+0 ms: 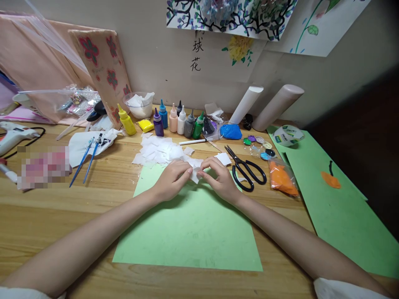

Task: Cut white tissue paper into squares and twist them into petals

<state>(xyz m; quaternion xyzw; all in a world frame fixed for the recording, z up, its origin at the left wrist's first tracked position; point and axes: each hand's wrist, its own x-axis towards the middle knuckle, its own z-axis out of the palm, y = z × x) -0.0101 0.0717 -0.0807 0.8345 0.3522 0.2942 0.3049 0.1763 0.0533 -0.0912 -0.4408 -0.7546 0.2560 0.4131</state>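
Over the far part of a green sheet of paper [187, 236], both my hands pinch one small white paper piece [195, 175] between thumbs and fingers. My left hand [173, 179] has its left edge, while my right hand [220, 178] grips it from the other side. Just beyond my left hand lies a heap of torn or cut white paper pieces [158, 148]. Another white square [223, 158] is flat behind my right hand. Black-handled scissors [246, 168] rest to the right of that hand, blades pointing away and slightly apart.
Paint bottles [181, 122] stand in a row behind the heap. Left are paintbrushes [90, 160] on crumpled tissue and a glue gun [15, 135]. On the right lie an orange clay packet [282, 178], a tape roll [288, 135] and more green sheets [349, 228].
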